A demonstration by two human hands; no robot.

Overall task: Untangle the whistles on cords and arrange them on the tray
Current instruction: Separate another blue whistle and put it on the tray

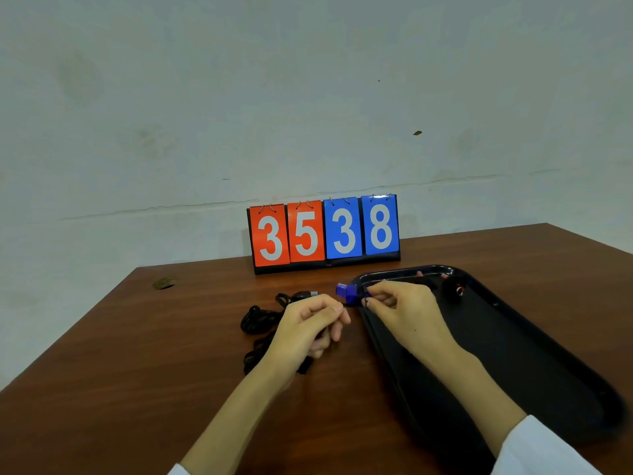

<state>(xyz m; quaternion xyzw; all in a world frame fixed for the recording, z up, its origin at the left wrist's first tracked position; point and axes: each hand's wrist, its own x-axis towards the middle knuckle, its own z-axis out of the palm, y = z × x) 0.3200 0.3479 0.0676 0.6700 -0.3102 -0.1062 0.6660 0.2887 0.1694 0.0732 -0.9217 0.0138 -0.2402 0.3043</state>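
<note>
My right hand (400, 310) pinches a blue whistle (349, 291) at its ring end, just over the near-left corner of the black tray (534, 344). My left hand (308, 329) has its fingers curled and pinches a black cord close to the whistle. A tangle of black cords (260, 320) lies on the table to the left of and under my left hand. A dark whistle (306, 295) rests at the far end of that tangle. On the tray's far part lies another dark whistle with a red spot (454, 289) and its cord.
A flip scoreboard (325, 233) showing 35 and 38 stands at the back of the brown table (137, 389), against the wall. A small round hole (165, 283) sits near the table's far left corner. The tray lies along the table's right side.
</note>
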